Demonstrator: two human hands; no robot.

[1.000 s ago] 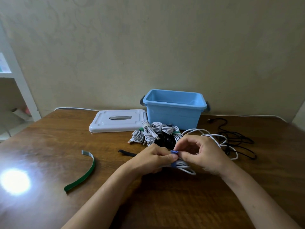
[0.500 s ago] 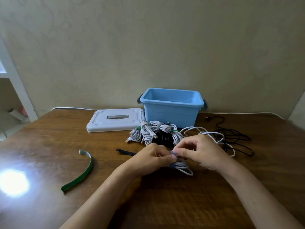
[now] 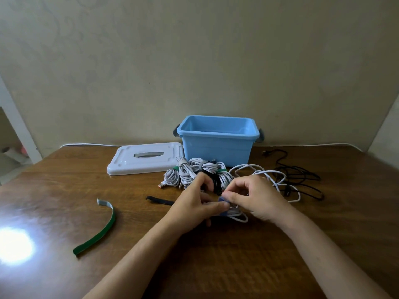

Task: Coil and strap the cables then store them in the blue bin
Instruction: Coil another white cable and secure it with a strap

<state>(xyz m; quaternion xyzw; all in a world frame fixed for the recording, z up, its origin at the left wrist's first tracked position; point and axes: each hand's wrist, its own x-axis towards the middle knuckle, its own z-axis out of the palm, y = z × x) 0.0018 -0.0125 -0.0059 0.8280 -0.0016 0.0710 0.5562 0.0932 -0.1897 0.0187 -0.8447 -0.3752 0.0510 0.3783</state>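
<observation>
Both hands met over a small white cable coil at table centre, just in front of the strapped pile. Left hand came in from the left, thumb and forefinger tips pinched on the blue strap where it crossed the coil; remaining fingers curled, one raised toward the pile. Right hand opposite, fingertips curled and closed on the same strap from the right side, knuckles up. Strap sat directly between the two sets of fingertips, mostly covered by them; only a short blue patch visible, plus a second bit lower against the coil. Coil's loops poked out below and to the right of the fingers, resting on the wooden table. Could not tell whether the strap was fully closed around the coil.

Behind the hands: pile of strapped white cable bundles with green and grey straps, touching one another, just in front of the blue bin. Bin upright, open, against the wall. White lid lay flat to the bin's left, just beside it. Loose white cable sprawled right of the pile, overlapping a loose black cable further right. Spare green strap curved on the table well left of the hands; spare black strap near the left wrist.
</observation>
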